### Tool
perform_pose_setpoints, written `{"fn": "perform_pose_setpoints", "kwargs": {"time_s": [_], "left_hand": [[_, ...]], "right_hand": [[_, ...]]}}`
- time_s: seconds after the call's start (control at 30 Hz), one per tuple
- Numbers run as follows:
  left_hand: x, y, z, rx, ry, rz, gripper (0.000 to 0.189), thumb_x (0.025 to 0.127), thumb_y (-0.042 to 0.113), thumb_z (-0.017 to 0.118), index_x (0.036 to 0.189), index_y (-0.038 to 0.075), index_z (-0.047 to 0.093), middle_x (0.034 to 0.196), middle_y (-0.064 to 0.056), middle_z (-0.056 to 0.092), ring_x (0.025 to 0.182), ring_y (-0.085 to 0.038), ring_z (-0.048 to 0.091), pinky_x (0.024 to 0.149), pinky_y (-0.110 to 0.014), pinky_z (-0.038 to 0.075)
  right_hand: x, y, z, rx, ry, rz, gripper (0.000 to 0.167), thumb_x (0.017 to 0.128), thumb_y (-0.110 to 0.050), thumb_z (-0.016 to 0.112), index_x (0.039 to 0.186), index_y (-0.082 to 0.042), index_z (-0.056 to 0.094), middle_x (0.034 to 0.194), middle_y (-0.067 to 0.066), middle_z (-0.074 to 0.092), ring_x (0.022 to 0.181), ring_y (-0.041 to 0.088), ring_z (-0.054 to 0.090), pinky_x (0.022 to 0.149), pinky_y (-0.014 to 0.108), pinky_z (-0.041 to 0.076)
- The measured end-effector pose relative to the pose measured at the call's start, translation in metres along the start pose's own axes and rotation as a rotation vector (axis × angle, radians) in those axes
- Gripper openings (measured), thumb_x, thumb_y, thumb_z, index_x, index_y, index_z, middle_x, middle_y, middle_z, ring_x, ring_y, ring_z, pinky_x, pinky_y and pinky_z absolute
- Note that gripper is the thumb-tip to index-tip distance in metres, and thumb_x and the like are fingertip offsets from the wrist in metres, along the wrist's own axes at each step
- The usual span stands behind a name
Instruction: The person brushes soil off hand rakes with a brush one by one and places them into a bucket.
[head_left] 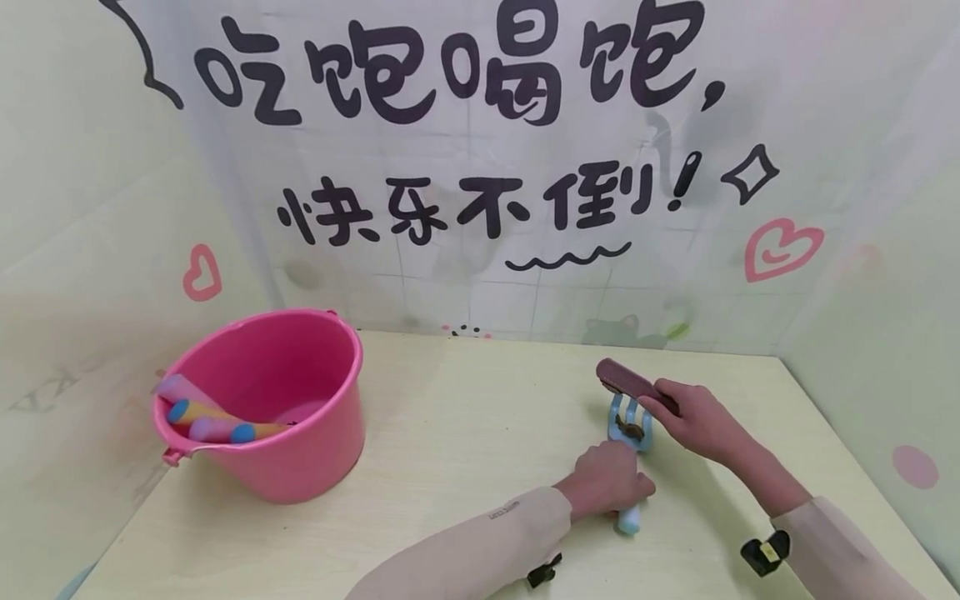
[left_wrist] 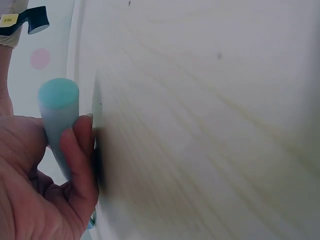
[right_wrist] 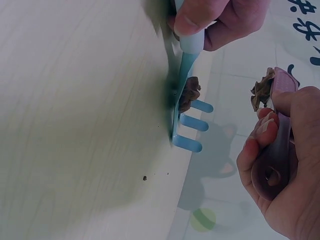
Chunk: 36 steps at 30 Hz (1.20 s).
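My left hand point(head_left: 606, 477) grips the pale blue handle of a toy hand rake point(head_left: 642, 442). The handle's teal end point(left_wrist: 59, 94) sticks out beyond the fingers in the left wrist view. On the rake's head lies a dark brown crumpled clump point(right_wrist: 190, 94), behind the blue tines point(right_wrist: 194, 123). Held in my right hand point(head_left: 701, 421) is a maroon tool point(head_left: 632, 379) with a flat textured head and a hole in its handle. A second brown, leaf-like clump point(right_wrist: 261, 90) clings to that head, above the tips of the rake in the head view.
To the left stands a pink bucket point(head_left: 322, 450), with several purple and yellow sticks with coloured ends point(head_left: 213, 421) leaning inside its rim. A printed cloth point(head_left: 465, 292) backs the pale wooden table point(head_left: 442, 417). Small dark crumbs point(right_wrist: 145, 178) lie on the table near the rake.
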<state>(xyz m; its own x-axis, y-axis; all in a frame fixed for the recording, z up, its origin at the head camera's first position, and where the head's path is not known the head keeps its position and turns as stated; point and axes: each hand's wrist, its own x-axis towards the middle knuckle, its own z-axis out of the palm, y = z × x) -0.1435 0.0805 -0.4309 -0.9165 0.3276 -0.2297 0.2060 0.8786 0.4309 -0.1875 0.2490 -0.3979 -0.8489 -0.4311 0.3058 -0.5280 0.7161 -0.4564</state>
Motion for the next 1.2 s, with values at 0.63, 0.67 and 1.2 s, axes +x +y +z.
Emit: {"fn": "perform_pose_setpoints", "kwargs": {"time_s": [0.63, 0.67, 1.2], "left_hand": [[-0.01, -0.021, -0.014, -0.148, 0.064, 0.089, 0.033, 0.085, 0.031, 0.069, 0.062, 0.015, 0.051, 0.059, 0.002, 0.051, 0.05, -0.012, 0.048, 0.045, -0.027, 0.039], [-0.01, -0.023, -0.015, -0.153, 0.069, 0.092, 0.033, 0.085, 0.03, 0.069, 0.062, 0.015, 0.051, 0.058, 0.002, 0.051, 0.05, -0.012, 0.048, 0.046, -0.027, 0.039], [-0.028, -0.078, -0.035, -0.383, 0.121, 0.108, 0.018, 0.081, 0.019, 0.068, 0.079, 0.011, 0.052, 0.064, -0.001, 0.055, 0.051, -0.011, 0.052, 0.045, -0.027, 0.042]], "right_hand": [[0.002, -0.001, -0.001, 0.007, 0.018, -0.01, 0.026, 0.101, -0.017, 0.066, 0.079, -0.017, 0.051, 0.06, -0.011, 0.04, 0.049, 0.004, 0.038, 0.046, 0.026, 0.034], [0.002, -0.001, 0.0, 0.009, 0.023, -0.012, 0.026, 0.101, -0.017, 0.066, 0.079, -0.017, 0.051, 0.06, -0.011, 0.04, 0.048, 0.004, 0.038, 0.045, 0.026, 0.034], [0.004, 0.001, 0.004, 0.043, 0.115, -0.034, 0.018, 0.101, -0.013, 0.065, 0.086, -0.014, 0.055, 0.06, -0.01, 0.042, 0.046, 0.005, 0.04, 0.043, 0.027, 0.036]]}}
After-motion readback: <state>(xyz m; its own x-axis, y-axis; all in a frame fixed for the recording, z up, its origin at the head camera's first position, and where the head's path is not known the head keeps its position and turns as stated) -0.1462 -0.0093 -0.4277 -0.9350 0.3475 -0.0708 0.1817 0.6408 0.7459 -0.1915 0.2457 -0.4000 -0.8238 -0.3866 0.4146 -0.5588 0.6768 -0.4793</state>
